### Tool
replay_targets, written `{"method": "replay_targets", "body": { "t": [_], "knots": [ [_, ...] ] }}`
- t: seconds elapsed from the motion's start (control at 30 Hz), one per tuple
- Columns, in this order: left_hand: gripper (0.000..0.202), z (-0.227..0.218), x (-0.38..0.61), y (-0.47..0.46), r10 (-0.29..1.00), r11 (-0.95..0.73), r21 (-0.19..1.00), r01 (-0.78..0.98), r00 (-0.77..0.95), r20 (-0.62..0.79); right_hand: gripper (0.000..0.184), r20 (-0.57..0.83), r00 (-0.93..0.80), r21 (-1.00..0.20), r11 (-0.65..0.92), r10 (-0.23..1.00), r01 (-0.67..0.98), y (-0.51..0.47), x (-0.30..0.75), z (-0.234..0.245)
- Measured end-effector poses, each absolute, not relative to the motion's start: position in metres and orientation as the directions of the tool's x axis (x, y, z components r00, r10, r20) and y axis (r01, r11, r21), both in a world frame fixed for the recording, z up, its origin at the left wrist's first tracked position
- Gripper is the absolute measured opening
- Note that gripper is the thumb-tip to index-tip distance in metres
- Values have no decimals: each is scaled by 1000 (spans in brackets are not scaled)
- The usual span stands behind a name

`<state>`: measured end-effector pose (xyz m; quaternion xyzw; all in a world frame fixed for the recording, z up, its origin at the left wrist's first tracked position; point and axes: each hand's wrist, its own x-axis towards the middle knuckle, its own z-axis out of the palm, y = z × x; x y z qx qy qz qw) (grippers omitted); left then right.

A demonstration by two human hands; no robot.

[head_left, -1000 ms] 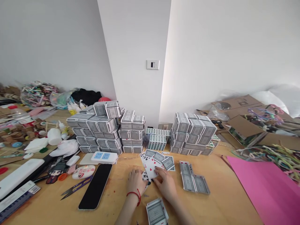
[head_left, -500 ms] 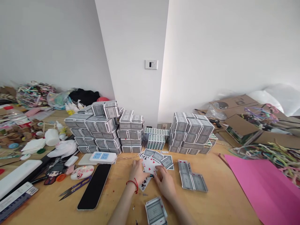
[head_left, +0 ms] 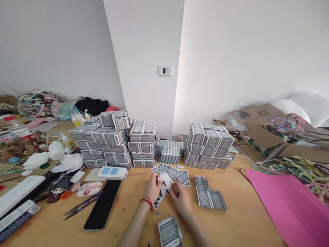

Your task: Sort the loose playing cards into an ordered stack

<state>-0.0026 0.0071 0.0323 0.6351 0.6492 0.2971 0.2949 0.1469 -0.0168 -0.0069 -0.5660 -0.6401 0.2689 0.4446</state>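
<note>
While the left hand [head_left: 152, 190] and right hand [head_left: 181, 200] pinch a red-suited playing card [head_left: 166, 185] between them, clubs card [head_left: 158, 201] partly covered, loose face-down cards [head_left: 183, 178] just beyond on the worktop [head_left: 128, 216], light, even pressure at the edges should keep it unbent.

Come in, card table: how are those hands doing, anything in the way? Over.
Left grip holding red-suited card. Right grip at its edge. Clubs card partly beneath; face-down cards just beyond. Phone aside, clear.

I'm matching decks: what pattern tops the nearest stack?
Stack: ornate grey and white, best in the head view.
</note>
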Motion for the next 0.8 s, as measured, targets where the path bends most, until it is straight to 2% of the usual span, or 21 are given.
{"method": "replay_targets", "body": {
  "t": [0.07, 0.2, 0.27, 0.37, 0.47, 0.63, 0.8],
  "knots": [
    [17, 35, 0, 5, 999, -32, 824, 566, 30, 18, 23, 254, 18, -855, 216, 967, 471, -17, 148, -6],
    [20, 39, -4, 0, 997, -53, 839, 542, 68, 19, 28, 240, 82, -886, 184, 967, 425, -18, 152, -2],
    [29, 39, -8, -5, 999, 22, 745, 667, 4, -33, 26, 220, 138, -900, 147, 966, 410, -18, 153, -2],
    [51, 40, -14, -15, 988, 139, 474, 869, -87, -130, 24, 206, 173, -898, 116, 963, 424, -18, 153, -4],
    [63, 43, -16, -24, 971, 212, 331, 919, -161, -174, 21, 211, 137, -876, 125, 968, 466, -18, 151, -7],
    [65, 46, -17, -31, 948, 276, 276, 921, -215, -233, 14, 111, 51, -840, 66, 993, 539, -18, 150, -5],
    [61, 45, -19, -33, 953, 258, 272, 927, -199, -228, 12, 4, -27, -836, 18, 1000, 548, -17, 151, 2]
  ]
}}
